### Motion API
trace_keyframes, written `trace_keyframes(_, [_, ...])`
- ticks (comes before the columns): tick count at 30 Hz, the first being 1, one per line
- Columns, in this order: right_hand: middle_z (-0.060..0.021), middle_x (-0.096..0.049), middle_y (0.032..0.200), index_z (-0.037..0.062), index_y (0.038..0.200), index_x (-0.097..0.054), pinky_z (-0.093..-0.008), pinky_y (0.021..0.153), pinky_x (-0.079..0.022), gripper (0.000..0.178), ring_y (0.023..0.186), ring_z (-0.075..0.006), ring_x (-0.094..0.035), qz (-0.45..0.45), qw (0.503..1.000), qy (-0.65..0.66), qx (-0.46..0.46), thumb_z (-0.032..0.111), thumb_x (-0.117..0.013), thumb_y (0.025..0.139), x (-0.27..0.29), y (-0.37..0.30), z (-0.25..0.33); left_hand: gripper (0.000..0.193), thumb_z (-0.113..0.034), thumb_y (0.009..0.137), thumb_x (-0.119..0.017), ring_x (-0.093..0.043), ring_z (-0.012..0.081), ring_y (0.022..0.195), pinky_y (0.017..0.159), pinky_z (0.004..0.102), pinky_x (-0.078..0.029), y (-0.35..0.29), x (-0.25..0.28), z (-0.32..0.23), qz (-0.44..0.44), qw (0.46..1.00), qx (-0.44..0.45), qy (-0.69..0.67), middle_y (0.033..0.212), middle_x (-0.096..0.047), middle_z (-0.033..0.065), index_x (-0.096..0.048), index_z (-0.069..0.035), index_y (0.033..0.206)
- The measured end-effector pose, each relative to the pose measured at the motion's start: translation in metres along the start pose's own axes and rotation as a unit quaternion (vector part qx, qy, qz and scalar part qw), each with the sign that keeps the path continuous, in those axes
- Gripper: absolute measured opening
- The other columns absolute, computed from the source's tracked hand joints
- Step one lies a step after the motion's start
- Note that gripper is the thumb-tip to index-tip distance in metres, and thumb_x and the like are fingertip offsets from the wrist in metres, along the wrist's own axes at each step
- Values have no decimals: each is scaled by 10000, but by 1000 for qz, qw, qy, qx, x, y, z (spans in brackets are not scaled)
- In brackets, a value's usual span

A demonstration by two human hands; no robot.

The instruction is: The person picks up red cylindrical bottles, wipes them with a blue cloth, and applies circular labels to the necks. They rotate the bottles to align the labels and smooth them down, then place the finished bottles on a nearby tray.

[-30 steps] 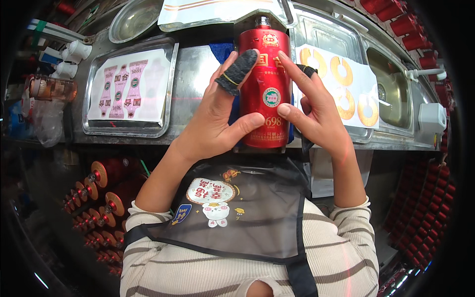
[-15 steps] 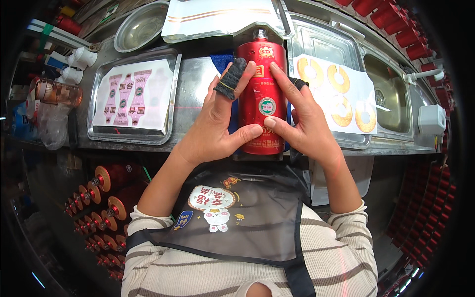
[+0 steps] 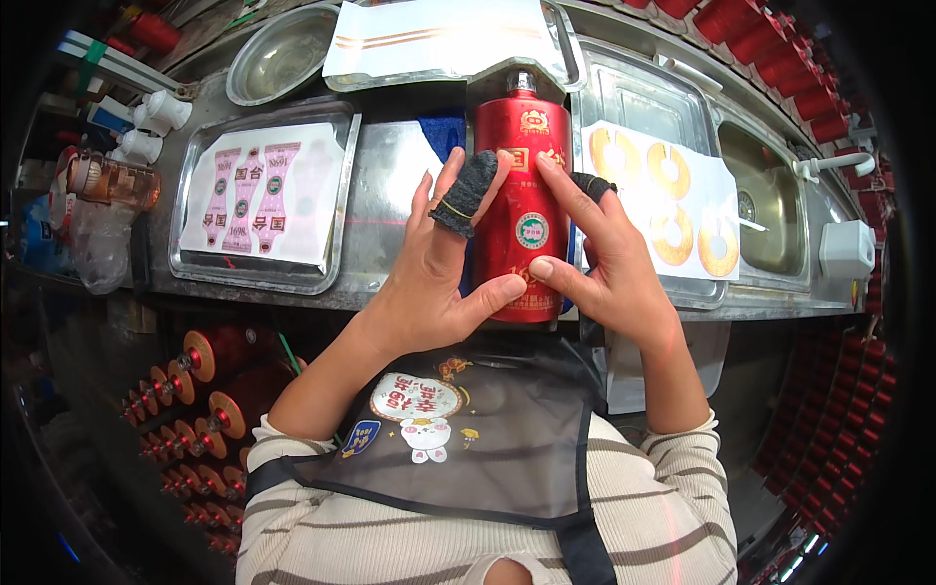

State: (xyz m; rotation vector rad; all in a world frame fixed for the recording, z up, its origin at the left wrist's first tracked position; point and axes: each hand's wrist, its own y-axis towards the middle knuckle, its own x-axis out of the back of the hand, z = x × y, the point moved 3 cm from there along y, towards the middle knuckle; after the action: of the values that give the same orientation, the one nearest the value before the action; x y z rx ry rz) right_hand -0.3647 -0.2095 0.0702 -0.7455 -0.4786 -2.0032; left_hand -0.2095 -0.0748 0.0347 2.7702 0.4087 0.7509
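A red cylindrical bottle [image 3: 526,195] with a dark cap lies face up on the counter, its neck pointing away from me. Gold lettering and a round green-and-white mark are on its front. My left hand [image 3: 439,263] is along the bottle's left side, its fingers extended and apart. The thumb tip and one fingertip touch the front. From the right, my right hand [image 3: 609,249] mirrors this, thumb low and index finger higher on the bottle. Each hand wears a dark knitted finger sleeve [image 3: 473,195]. Some right-hand fingers are hidden behind that hand.
On the left a metal tray [image 3: 336,224] bears a pink label sheet [image 3: 258,195]. Gold ring stickers [image 3: 669,170] on white backing lie right, beside a sink [image 3: 780,244] with a white faucet [image 3: 848,166]. Behind are a metal bowl [image 3: 278,58] and another tray. Red bottles [image 3: 224,414] are stacked below left.
Both hands have slid slightly toward me along the bottle, uncovering more gold lettering near its upper half. The whole view has shifted a little; the bottle still lies face up.
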Motion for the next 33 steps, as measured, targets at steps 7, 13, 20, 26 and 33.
trace_keyframes(7, [-117, -531, 956, 183, 1550, -460, -335, 801, -436, 819, 844, -245, -447, 10, 1000, -15, -11, 271, -782, 803, 0, 8, -1, 894, -416, 900, -701, -212, 490, 1502, 1175, 682, -100, 8, 1, -3, 11, 995, -23, 98, 1641, -316, 129, -241, -118, 1606])
trace_keyframes(13, [-176, -591, 1114, 196, 1566, -430, -348, 886, -455, 839, 928, -275, -508, 26, 999, -26, -24, 274, -779, 807, -1, 11, -1, 896, -409, 891, -708, -210, 497, 1501, 1176, 688, -89, 11, 5, -2, 12, 995, -24, 95, 1644, -301, 141, -246, -115, 1600])
trace_keyframes(20, [-223, -540, 999, 303, 1555, -434, -403, 799, -503, 800, 859, -362, -578, -4, 1000, -8, 3, 405, -762, 832, -2, 9, -1, 928, -417, 880, -719, -191, 490, 1511, 1180, 688, -74, 6, 4, -2, 17, 994, -23, 104, 1645, -296, 144, -220, -118, 1603])
trace_keyframes(26, [-164, -477, 860, 325, 1569, -409, -377, 713, -462, 818, 748, -313, -517, 14, 999, -14, -39, 422, -758, 836, 1, 11, 2, 930, -421, 882, -717, -183, 488, 1514, 1178, 692, -72, 6, 2, -3, 13, 995, -23, 100, 1656, -286, 122, -213, -128, 1607])
trace_keyframes(33, [-72, -430, 833, 233, 1586, -395, -314, 693, -388, 847, 742, -205, -420, 14, 999, -14, -41, 329, -756, 825, -1, 13, 3, 945, -434, 879, -714, -187, 493, 1511, 1176, 696, -70, 8, 2, 0, 11, 995, -24, 99, 1662, -277, 112, -201, -130, 1611])
